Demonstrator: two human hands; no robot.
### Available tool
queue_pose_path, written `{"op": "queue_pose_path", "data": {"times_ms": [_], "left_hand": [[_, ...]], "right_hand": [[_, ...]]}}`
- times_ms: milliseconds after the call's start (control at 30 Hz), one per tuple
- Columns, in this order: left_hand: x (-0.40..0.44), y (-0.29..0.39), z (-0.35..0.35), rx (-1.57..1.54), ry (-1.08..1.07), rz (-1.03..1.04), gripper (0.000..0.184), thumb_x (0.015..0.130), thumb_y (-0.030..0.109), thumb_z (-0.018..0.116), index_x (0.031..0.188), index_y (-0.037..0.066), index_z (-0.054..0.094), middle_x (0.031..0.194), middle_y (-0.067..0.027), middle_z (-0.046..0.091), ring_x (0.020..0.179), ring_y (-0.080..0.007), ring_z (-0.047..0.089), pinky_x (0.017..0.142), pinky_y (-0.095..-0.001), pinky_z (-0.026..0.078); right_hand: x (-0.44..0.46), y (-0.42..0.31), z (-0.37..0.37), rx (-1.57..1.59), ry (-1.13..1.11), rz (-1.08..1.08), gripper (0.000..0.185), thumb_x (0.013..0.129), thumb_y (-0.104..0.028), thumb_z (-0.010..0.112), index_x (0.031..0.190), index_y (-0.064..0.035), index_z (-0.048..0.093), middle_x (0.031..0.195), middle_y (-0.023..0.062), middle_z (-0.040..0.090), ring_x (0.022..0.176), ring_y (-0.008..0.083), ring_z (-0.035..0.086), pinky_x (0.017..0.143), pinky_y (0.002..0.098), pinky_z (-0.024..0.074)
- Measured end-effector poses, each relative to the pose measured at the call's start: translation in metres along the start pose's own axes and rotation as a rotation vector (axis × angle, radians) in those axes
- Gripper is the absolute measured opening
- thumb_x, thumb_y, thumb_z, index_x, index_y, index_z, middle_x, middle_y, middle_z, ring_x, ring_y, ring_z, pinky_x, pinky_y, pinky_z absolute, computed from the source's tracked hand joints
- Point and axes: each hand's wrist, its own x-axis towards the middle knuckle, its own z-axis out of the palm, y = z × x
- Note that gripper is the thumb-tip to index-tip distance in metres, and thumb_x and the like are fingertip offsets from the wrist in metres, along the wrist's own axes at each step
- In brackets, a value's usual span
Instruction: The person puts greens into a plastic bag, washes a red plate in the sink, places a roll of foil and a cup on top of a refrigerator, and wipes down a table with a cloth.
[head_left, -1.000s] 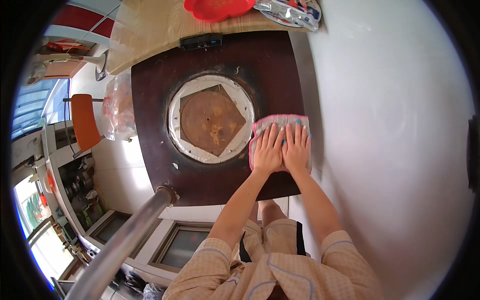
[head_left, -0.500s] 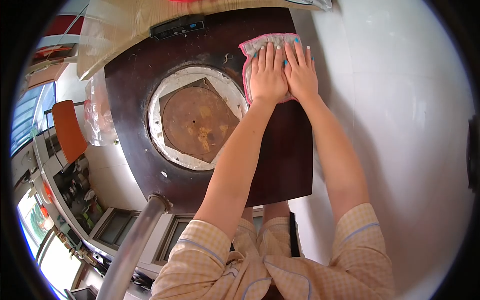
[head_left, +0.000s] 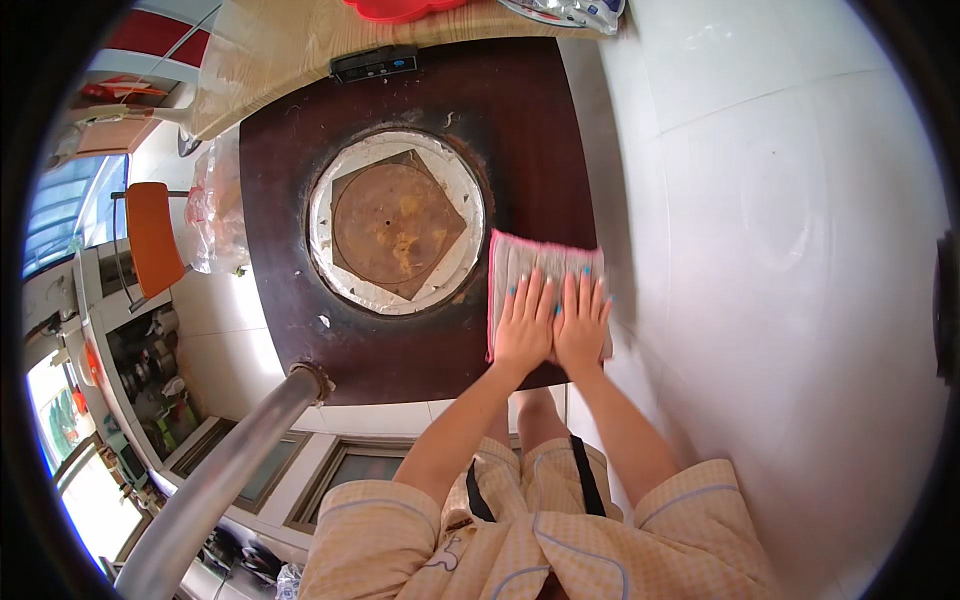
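A grey cloth with a pink edge [head_left: 548,252] lies on the right front part of the dark red-brown table top [head_left: 535,130]. My left hand [head_left: 524,328] presses flat on it, fingers stretched out and pointing away from me. Beside it, thumbs close together, my right hand [head_left: 581,328] also lies flat on the cloth with its fingers spread. Left of the cloth is a round recess with a pale, worn ring [head_left: 325,225] around a brown plate [head_left: 390,225].
A metal pipe [head_left: 220,470] rises at the table's front left corner. Behind are a small black control panel [head_left: 374,65], a wooden board [head_left: 275,60], a red tray [head_left: 400,8] and a shiny packet [head_left: 590,12]. An orange chair [head_left: 154,238] stands left; a white wall [head_left: 780,260] is at right.
Both hands and the cloth first slid away from me toward the back of the table, then came back to the front right. The cloth is now more spread out. The view has shifted too.
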Motion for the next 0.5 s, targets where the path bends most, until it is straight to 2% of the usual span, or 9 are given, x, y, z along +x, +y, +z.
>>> {"op": "queue_pose_path", "data": {"times_ms": [100, 233, 333, 500], "left_hand": [[-0.031, 0.006, -0.003, -0.029, -0.074, 0.001, 0.048, 0.081, 0.027, 0.042, 0.123, 0.004, 0.037, 0.132, -0.0169, 0.029, 0.121, -0.0312, 0.029, 0.098, -0.0428, 0.023], [-0.017, 0.003, -0.005, -0.024, -0.063, -0.017, 0.048, 0.079, 0.028, 0.045, 0.123, 0.009, 0.039, 0.131, -0.0134, 0.031, 0.120, -0.0300, 0.030, 0.098, -0.0415, 0.023], [0.031, -0.013, -0.006, -0.061, 0.002, 0.013, 0.045, 0.079, 0.028, 0.045, 0.119, 0.009, 0.041, 0.128, -0.0119, 0.035, 0.112, -0.0284, 0.036, 0.093, -0.0404, 0.028], [0.143, -0.049, -0.017, -0.005, 0.132, 0.049, 0.044, 0.081, 0.027, 0.042, 0.121, 0.010, 0.039, 0.130, -0.0101, 0.033, 0.115, -0.0263, 0.034, 0.096, -0.0388, 0.026]], "right_hand": [[-0.037, -0.003, 0.002, 0.044, -0.027, 0.051, 0.051, 0.079, -0.022, 0.041, 0.128, -0.0123, 0.033, 0.134, 0.0108, 0.027, 0.123, 0.0341, 0.024, 0.097, 0.0522, 0.0176], [-0.027, -0.010, 0.006, -0.024, -0.049, 0.150, 0.050, 0.080, -0.025, 0.040, 0.128, -0.0129, 0.034, 0.134, 0.0097, 0.027, 0.124, 0.0335, 0.022, 0.098, 0.0517, 0.0157], [0.023, -0.013, 0.008, -0.041, -0.014, 0.164, 0.048, 0.083, -0.026, 0.039, 0.128, -0.0132, 0.032, 0.134, 0.0113, 0.025, 0.124, 0.0339, 0.021, 0.098, 0.0516, 0.0155], [0.146, -0.016, 0.005, -0.016, 0.116, 0.086, 0.046, 0.085, -0.025, 0.037, 0.128, -0.0112, 0.031, 0.134, 0.0132, 0.025, 0.123, 0.0355, 0.021, 0.099, 0.0506, 0.0164]]}}
